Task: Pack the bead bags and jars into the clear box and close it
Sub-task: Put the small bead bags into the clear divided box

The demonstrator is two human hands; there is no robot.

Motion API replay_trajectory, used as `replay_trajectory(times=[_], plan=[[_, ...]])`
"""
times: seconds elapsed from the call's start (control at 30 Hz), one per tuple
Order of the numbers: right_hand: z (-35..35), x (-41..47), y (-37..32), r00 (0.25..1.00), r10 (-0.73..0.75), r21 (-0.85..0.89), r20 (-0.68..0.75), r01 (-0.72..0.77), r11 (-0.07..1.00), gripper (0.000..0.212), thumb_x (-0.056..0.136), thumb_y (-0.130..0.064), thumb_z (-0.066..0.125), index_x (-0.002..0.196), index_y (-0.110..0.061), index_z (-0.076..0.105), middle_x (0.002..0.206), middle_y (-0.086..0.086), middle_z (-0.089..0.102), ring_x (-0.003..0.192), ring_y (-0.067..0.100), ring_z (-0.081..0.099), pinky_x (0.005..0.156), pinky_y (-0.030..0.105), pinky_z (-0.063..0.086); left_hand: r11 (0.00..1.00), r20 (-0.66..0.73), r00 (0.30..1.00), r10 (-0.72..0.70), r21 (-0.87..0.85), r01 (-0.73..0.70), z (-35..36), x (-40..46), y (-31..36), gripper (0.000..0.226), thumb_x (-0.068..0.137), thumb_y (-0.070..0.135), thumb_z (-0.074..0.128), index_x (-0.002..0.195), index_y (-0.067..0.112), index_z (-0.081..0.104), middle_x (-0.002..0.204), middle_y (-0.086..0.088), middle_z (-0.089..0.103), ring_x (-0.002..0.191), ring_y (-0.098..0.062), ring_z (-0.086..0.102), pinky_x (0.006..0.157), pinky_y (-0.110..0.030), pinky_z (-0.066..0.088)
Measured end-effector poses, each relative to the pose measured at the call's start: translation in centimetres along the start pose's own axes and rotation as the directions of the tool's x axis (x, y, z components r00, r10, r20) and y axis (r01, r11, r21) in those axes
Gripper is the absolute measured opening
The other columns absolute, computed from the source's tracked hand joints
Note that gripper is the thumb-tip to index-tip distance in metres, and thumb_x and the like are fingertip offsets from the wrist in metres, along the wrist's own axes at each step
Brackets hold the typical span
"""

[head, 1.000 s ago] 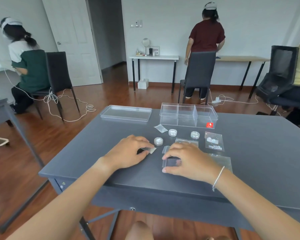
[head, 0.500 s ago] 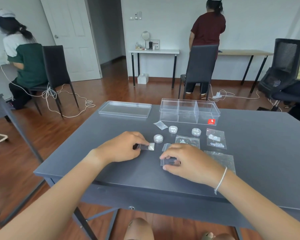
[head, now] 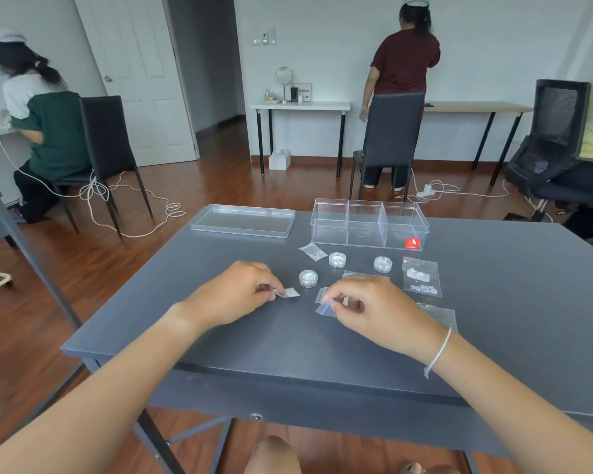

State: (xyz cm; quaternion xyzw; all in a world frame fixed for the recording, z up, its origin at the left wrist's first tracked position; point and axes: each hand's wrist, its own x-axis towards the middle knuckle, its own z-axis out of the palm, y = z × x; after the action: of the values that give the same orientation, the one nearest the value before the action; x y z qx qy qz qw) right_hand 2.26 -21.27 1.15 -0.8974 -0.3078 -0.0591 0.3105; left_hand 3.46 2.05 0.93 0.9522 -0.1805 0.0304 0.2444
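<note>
A clear three-compartment box (head: pixel 368 223) stands open at the back of the grey table (head: pixel 493 319), its flat lid (head: pixel 242 220) lying to its left. Three small round jars (head: pixel 308 278) (head: pixel 337 260) (head: pixel 382 264) sit in front of the box. Bead bags lie around them: a small one (head: pixel 313 251), a larger one (head: pixel 421 277) at the right, another (head: pixel 440 314) behind my right wrist. My left hand (head: pixel 235 295) pinches a tiny bag (head: pixel 290 293) by its edge. My right hand (head: pixel 374 311) pinches a small clear bag (head: pixel 324 304) lifted slightly off the table.
Other people work at tables at the far left, far wall and right edge. Dark chairs (head: pixel 389 142) stand beyond the table, and white cables (head: pixel 127 200) trail over the wooden floor. My knee (head: pixel 273 455) shows under the table's front edge.
My right hand has lifted its fingers and raised the small clear bag's edge off the table. My left hand keeps pinching the tiny bag, drawn slightly left.
</note>
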Motion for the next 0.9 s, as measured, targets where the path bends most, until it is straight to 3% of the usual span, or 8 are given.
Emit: replay_trajectory(times=[0.1,0.2,0.33,0.4,0.5,0.67,0.8,0.9], plan=[[-0.8,0.6,0.2,0.998,0.033,0.103,-0.058,-0.026,0.994,0.017,0.083,-0.009,0.056,0.084,-0.022,0.068,0.058,-0.023,0.057,0.052,0.006,0.048,0.057,0.016,0.041,0.999,-0.078,0.996,0.036,-0.016,-0.037,-0.6,0.2,0.2,0.019,0.086,0.011,0.055,0.090,0.022,0.070,0.087,0.006,0.064,0.076,-0.012,0.058,0.074,-0.027,0.049],[-1.9,1.3,0.5,0.989,0.083,0.231,-0.123,-0.053,0.972,0.021,0.083,-0.005,0.056,0.083,-0.024,0.066,0.061,-0.018,0.059,0.053,0.008,0.051,0.052,0.010,0.039,0.992,-0.151,0.983,0.107,-0.046,-0.115,-1.7,1.0,0.8,0.021,0.088,0.012,0.053,0.095,0.023,0.070,0.082,0.012,0.060,0.070,-0.004,0.052,0.066,-0.011,0.039],[-3.2,2.8,1.0,0.973,0.139,0.340,-0.184,-0.069,0.938,0.021,0.085,-0.003,0.056,0.092,-0.021,0.062,0.074,-0.005,0.051,0.060,0.019,0.050,0.062,0.027,0.050,0.981,-0.196,0.970,0.144,-0.103,-0.167,-2.8,2.9,1.8,0.027,0.089,0.008,0.049,0.105,0.021,0.067,0.087,0.003,0.057,0.075,-0.018,0.053,0.068,-0.011,0.038],[-3.9,3.7,1.4,0.964,0.168,0.393,-0.206,-0.076,0.917,0.020,0.085,-0.001,0.055,0.097,-0.016,0.061,0.075,-0.002,0.049,0.060,0.014,0.053,0.059,0.024,0.055,0.977,-0.195,0.970,0.144,-0.130,-0.171,-3.0,4.3,2.2,0.029,0.090,0.008,0.047,0.110,0.020,0.065,0.088,0.003,0.057,0.077,-0.022,0.054,0.070,-0.011,0.039],[-4.8,4.8,2.2,0.952,0.193,0.429,-0.237,-0.076,0.900,0.023,0.085,0.001,0.055,0.095,-0.019,0.061,0.075,0.003,0.051,0.053,0.000,0.053,0.053,0.016,0.054,0.969,-0.231,0.963,0.136,-0.171,-0.178,-3.4,6.6,2.6,0.028,0.090,0.009,0.049,0.113,0.019,0.063,0.082,0.010,0.056,0.068,-0.009,0.051,0.062,-0.004,0.037],[-5.7,6.5,3.5,0.926,0.246,0.461,-0.285,-0.092,0.882,0.023,0.082,0.002,0.055,0.086,-0.020,0.061,0.071,0.004,0.061,0.051,0.002,0.053,0.051,0.015,0.051,0.934,-0.279,0.959,0.043,-0.330,-0.138,-3.9,11.1,2.7,0.015,0.084,0.003,0.057,0.090,0.016,0.062,0.073,0.005,0.062,0.066,-0.009,0.061,0.066,-0.012,0.050],[-6.1,7.6,4.4,0.901,0.280,0.475,-0.331,-0.097,0.875,0.029,0.079,-0.002,0.058,0.072,-0.030,0.055,0.082,0.012,0.071,0.072,0.017,0.058,0.072,0.032,0.051,0.926,-0.257,0.966,0.009,-0.363,-0.105,-3.8,14.5,2.5,0.017,0.082,0.000,0.058,0.080,0.016,0.064,0.068,0.003,0.062,0.061,-0.003,0.059,0.067,-0.014,0.052],[-6.3,8.3,4.9,0.898,0.291,0.484,-0.331,-0.102,0.869,0.030,0.079,0.000,0.057,0.070,-0.028,0.053,0.076,0.006,0.071,0.073,0.019,0.058,0.072,0.036,0.050,0.931,-0.222,0.975,-0.009,-0.357,-0.073,-3.6,16.7,2.2,0.016,0.083,0.001,0.057,0.080,0.013,0.067,0.068,0.003,0.062,0.062,-0.005,0.058,0.064,-0.010,0.051]])
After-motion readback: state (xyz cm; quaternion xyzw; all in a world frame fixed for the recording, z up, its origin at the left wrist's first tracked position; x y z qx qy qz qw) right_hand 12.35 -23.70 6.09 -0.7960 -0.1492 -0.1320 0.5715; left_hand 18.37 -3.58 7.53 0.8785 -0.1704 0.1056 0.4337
